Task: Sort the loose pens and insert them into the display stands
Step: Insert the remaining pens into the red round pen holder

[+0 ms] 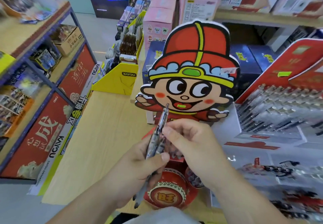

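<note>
Both hands hide the cartoon display stand (195, 57)'s slots, the left hand (139, 164) gripping a bundle of pens (140, 193) while the right hand (194, 146) pinches one patterned pen (161, 120).

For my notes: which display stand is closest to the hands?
The cartoon-figure stand, right behind the left hand and right hand. The yellow stand sits farther back on the left; the red tiered stand is off to the right.

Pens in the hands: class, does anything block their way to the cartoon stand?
Nothing visible does. The pens, held by left hand and right hand, are directly before the cartoon stand; hands hide its middle.
</note>
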Tool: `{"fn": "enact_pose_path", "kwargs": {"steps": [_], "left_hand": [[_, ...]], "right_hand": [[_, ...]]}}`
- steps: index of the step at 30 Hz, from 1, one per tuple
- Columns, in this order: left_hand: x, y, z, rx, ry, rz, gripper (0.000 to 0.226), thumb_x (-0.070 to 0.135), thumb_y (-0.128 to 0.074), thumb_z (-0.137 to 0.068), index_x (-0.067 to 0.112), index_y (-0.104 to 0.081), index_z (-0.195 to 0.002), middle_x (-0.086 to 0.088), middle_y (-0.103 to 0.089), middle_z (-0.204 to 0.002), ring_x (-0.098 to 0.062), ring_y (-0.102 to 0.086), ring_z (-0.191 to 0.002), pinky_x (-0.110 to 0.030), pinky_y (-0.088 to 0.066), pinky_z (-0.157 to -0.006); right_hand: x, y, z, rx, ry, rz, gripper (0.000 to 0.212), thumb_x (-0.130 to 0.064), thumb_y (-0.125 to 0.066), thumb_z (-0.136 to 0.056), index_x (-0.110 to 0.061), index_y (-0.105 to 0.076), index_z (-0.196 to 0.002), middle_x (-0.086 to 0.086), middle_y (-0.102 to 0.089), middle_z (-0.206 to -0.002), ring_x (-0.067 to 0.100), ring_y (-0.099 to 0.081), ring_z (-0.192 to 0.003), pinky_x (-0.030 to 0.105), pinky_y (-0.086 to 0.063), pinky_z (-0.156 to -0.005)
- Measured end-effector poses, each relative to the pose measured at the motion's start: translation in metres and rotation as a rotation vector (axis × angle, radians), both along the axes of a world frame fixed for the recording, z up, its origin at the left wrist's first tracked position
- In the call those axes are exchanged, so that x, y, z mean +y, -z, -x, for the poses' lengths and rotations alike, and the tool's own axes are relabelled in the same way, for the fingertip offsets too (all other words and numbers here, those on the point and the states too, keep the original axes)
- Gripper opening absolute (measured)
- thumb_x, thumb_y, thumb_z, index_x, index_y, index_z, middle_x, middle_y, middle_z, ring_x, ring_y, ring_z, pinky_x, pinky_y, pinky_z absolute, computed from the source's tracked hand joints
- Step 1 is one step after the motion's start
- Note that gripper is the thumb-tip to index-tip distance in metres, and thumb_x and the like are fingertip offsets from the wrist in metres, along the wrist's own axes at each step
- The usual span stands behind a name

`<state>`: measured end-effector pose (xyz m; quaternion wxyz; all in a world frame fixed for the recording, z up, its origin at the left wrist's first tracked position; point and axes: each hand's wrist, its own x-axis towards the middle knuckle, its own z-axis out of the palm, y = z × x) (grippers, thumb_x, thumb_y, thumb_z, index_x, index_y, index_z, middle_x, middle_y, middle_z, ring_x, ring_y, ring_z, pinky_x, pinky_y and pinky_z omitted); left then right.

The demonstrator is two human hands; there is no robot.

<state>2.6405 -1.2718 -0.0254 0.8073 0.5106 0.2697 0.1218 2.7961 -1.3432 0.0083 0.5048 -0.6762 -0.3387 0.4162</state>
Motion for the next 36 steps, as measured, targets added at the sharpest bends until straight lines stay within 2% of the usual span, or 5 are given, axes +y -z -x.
{"fn": "enact_pose_path", "kwargs": {"steps": [3, 14, 22, 28, 36], "left_hand": [[-0.004, -0.004, 0.001, 0.046, 0.092, -0.024, 0.033, 0.038, -0.075, -0.083, 0.014, -0.058, -0.098, -0.015, -0.043, -0.071, -0.019, -0.038, -0.048, -0.028, -0.031, -0.047], [-0.009, -0.015, 0.01, 0.145, 0.186, -0.025, 0.025, 0.03, -0.073, -0.088, 0.014, -0.065, -0.106, -0.014, -0.049, -0.074, -0.02, -0.039, -0.048, -0.027, -0.034, -0.048], [-0.009, -0.006, 0.009, 0.186, -0.335, 0.098, 0.048, 0.028, -0.065, -0.083, -0.003, -0.054, -0.118, -0.006, -0.048, -0.066, -0.018, -0.036, -0.049, -0.029, -0.03, -0.048], [-0.003, -0.005, 0.011, 0.145, -0.404, 0.13, 0.04, 0.028, -0.064, -0.08, 0.006, -0.058, -0.112, -0.006, -0.047, -0.066, -0.018, -0.037, -0.049, -0.029, -0.032, -0.046], [0.009, 0.002, 0.005, 0.151, -0.4, 0.174, 0.032, 0.028, -0.064, -0.083, 0.009, -0.061, -0.109, -0.006, -0.048, -0.068, -0.018, -0.037, -0.051, -0.029, -0.032, -0.046]], "right_hand": [[-0.009, -0.001, -0.005, 0.197, 0.089, -0.038, 0.011, -0.024, -0.065, -0.095, -0.021, -0.075, -0.098, -0.004, -0.072, -0.078, 0.008, -0.061, -0.065, 0.022, -0.049, -0.058], [-0.031, -0.006, -0.034, 0.258, 0.164, -0.256, 0.015, -0.017, -0.062, -0.092, -0.016, -0.075, -0.1, 0.011, -0.074, -0.092, 0.018, -0.067, -0.076, 0.025, -0.051, -0.061], [-0.03, -0.007, -0.062, -0.249, 0.285, -0.353, 0.021, -0.014, -0.063, -0.097, -0.033, -0.072, -0.097, -0.003, -0.075, -0.088, 0.015, -0.072, -0.085, 0.031, -0.058, -0.075], [-0.015, 0.018, -0.057, -0.373, 0.217, -0.191, 0.014, -0.02, -0.068, -0.093, -0.027, -0.072, -0.105, -0.011, -0.073, -0.092, 0.011, -0.07, -0.091, 0.042, -0.059, -0.086], [0.013, 0.044, -0.066, -0.552, 0.01, 0.02, 0.016, -0.028, -0.069, -0.093, -0.026, -0.074, -0.108, -0.021, -0.069, -0.087, -0.004, -0.064, -0.086, 0.022, -0.051, -0.078]]}}
